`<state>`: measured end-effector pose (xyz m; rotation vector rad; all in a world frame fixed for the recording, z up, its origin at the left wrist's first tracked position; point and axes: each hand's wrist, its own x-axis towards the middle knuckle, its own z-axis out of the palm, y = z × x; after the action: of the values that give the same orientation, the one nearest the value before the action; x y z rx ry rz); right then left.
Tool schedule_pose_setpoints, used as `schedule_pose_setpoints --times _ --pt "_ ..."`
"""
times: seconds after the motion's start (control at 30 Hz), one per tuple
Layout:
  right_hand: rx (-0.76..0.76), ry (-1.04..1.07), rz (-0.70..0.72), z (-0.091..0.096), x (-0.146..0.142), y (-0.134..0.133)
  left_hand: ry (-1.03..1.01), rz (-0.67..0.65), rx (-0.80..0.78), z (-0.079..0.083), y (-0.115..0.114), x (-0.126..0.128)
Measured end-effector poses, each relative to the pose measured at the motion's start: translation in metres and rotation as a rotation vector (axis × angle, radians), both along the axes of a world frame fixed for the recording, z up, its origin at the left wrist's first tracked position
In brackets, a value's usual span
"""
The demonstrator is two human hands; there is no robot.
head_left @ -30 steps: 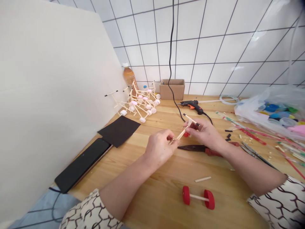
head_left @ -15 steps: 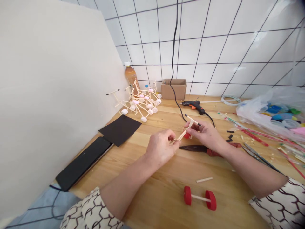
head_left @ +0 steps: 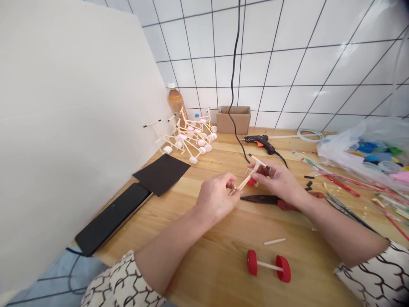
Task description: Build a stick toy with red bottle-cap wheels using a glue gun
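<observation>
Between my two hands is a small tricycle model (head_left: 246, 181) of thin wooden sticks, with a black-tipped crossbar at its upper end. My left hand (head_left: 217, 197) pinches its lower end; the fingertips partly hide the joint there. My right hand (head_left: 275, 181) grips it near the crossbar, and a red cap shows partly beneath these fingers. Under my right wrist lies a dark-bladed tool with reddish-brown handles (head_left: 260, 199). Closer to me are a loose stick (head_left: 274, 241) and a pair of red caps joined by a stick axle (head_left: 269, 266).
Several finished stick models (head_left: 191, 136) stand at the back left beside a bottle (head_left: 176, 101). A cardboard box (head_left: 234, 120) and a glue gun (head_left: 260, 141) are behind my hands. A phone (head_left: 113, 217) and black sheet (head_left: 162, 174) lie left; scissors (head_left: 343, 207) and a bag of caps (head_left: 373, 149) right.
Almost nothing differs. Both hands keep their hold on the stick model, and the whole view has shifted very slightly.
</observation>
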<state>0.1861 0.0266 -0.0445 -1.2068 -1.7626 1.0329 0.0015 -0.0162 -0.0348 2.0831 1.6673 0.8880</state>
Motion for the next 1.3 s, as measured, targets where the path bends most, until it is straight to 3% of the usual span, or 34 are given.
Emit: schedule_pose_setpoints --times 0.33,0.57,0.7,0.77,0.87,1.0,1.13,1.3 --pt "0.038 -0.113 -0.027 0.009 0.008 -0.007 -0.001 -0.058 -0.135 0.005 0.001 -0.006" --pt "0.084 -0.363 -0.181 0.006 0.021 -0.020 -0.228 -0.196 -0.307 0.010 0.007 -0.019" --pt "0.127 -0.380 -0.205 0.001 0.026 -0.028 -0.325 -0.267 -0.350 0.008 0.011 -0.024" --pt "0.166 -0.497 -0.203 0.006 0.024 -0.035 -0.344 -0.278 -0.387 0.007 0.013 -0.025" --pt "0.249 -0.688 -0.041 0.019 0.016 -0.047 -0.376 -0.289 -0.439 0.005 0.015 -0.025" --pt "0.488 -0.589 0.184 0.036 -0.001 -0.051 -0.413 -0.332 -0.471 0.004 0.018 -0.025" --pt "0.597 -0.538 0.247 0.039 -0.013 -0.037 -0.493 -0.349 -0.511 0.005 0.018 -0.026" --pt "0.583 -0.559 0.330 0.036 -0.018 -0.025 -0.589 -0.398 -0.538 0.005 0.019 -0.028"
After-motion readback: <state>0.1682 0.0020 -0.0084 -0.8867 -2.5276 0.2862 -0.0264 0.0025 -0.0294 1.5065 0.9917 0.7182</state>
